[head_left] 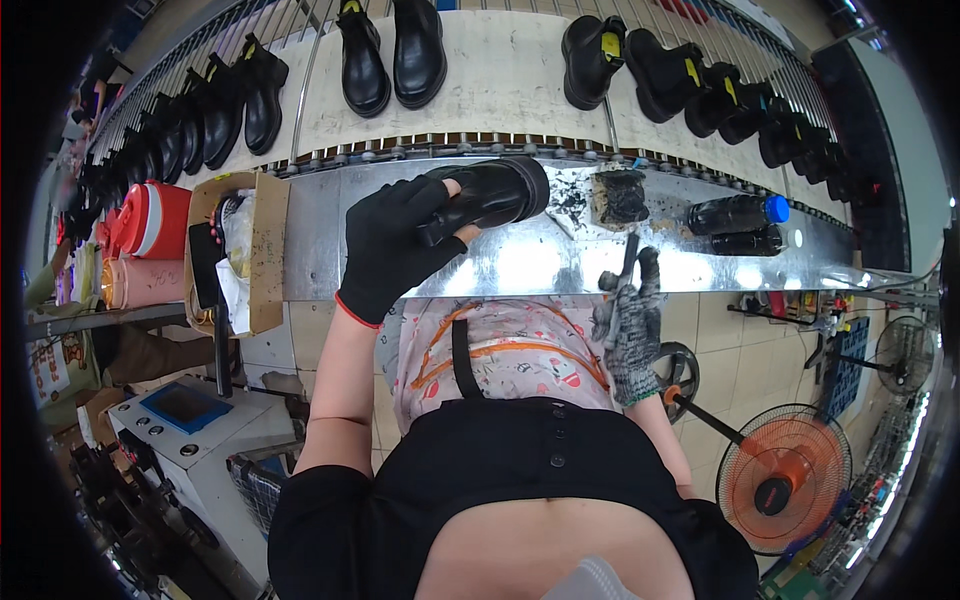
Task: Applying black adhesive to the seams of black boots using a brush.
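My left hand (pixel 400 235), in a black glove with bare fingertips, is closed around a shiny black boot (pixel 500 190). The boot lies on its side over the metal bench (pixel 540 265), its sole end pointing right. Just beyond the bench's near edge, my right hand (pixel 632 325) wears a grey knitted glove and is closed on a dark, thin stick-like tool (pixel 631 255). That tool's exact kind cannot be made out. Between the hands and farther back sit a black-stained block (pixel 620 197) and a white cloth smeared with black (pixel 568 200).
Two dark bottles stand out at right, one blue-capped (pixel 735 213), one white-capped (pixel 750 242). A cardboard box (pixel 265 255) and red jug (pixel 150 220) are at left. Beyond the bench, a conveyor (pixel 500 80) carries several black boots. An orange fan (pixel 785 480) is at lower right.
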`<act>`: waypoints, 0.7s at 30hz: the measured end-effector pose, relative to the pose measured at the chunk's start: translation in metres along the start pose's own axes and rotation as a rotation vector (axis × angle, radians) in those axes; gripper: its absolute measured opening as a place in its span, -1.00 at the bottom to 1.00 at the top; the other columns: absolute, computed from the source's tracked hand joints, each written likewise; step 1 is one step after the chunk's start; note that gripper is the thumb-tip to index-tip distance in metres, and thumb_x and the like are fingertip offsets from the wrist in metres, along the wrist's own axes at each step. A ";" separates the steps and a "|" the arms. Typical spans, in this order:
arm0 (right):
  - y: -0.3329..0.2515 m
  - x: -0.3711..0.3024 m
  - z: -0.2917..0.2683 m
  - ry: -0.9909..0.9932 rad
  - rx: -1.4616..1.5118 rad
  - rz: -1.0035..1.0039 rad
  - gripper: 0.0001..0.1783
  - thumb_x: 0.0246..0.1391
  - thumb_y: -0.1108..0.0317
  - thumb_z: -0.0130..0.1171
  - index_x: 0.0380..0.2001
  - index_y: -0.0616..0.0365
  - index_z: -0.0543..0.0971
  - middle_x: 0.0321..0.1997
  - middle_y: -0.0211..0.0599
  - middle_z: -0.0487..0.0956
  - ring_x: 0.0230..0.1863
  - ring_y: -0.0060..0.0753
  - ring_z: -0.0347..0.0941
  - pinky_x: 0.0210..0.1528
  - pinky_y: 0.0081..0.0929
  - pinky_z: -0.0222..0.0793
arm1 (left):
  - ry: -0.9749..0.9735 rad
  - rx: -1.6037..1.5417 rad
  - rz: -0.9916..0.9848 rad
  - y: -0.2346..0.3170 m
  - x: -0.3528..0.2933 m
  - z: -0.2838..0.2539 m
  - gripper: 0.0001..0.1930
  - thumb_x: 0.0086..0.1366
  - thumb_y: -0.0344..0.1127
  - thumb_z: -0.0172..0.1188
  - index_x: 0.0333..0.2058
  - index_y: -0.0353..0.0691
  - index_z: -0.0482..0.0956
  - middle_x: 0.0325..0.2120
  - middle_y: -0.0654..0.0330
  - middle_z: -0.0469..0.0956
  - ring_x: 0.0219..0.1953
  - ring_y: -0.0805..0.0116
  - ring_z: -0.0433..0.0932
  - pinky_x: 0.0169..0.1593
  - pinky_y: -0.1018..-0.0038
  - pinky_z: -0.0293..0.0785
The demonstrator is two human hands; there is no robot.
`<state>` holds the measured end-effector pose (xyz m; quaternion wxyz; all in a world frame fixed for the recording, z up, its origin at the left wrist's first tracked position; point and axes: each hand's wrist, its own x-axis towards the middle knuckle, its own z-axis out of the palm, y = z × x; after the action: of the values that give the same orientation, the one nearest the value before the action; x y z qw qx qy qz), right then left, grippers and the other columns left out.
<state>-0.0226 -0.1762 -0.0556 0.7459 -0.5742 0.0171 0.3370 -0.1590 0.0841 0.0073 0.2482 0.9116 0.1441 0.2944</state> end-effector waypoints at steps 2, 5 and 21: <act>-0.005 0.012 0.004 0.030 -0.071 -0.153 -0.36 0.21 0.34 -0.04 0.30 -0.15 0.00 -0.30 -0.24 0.52 -0.62 -0.63 0.42 -0.72 -0.74 0.36 | 0.006 0.013 0.026 0.004 0.003 0.003 -0.56 -0.17 -0.36 0.47 -0.24 -0.23 0.56 -0.51 0.19 0.57 -0.49 0.37 0.55 -0.41 0.55 0.44; 0.006 0.026 -0.012 0.034 0.070 0.136 -0.35 0.20 0.36 -0.03 0.30 -0.11 0.00 -0.29 -0.21 0.52 -0.63 -0.61 0.42 -0.71 -0.72 0.37 | 0.023 0.052 0.023 0.006 0.004 0.006 -0.56 -0.18 -0.33 0.48 -0.24 -0.22 0.56 -0.51 0.19 0.57 -0.50 0.35 0.55 -0.42 0.53 0.45; -0.065 -0.002 0.022 -0.324 0.047 0.103 -0.44 0.04 0.50 0.12 0.15 0.16 0.28 -0.09 -0.12 0.49 -0.45 -0.57 0.49 -0.60 -0.68 0.44 | 0.013 0.083 0.038 0.013 0.000 0.010 -0.53 -0.18 -0.26 0.45 -0.21 -0.15 0.55 -0.46 0.19 0.57 -0.54 0.30 0.51 -0.44 0.48 0.43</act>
<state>0.0018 -0.1661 0.0080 0.7339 -0.4932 -0.0661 0.4623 -0.1508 0.0698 0.0070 0.2035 0.9217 0.1407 0.2987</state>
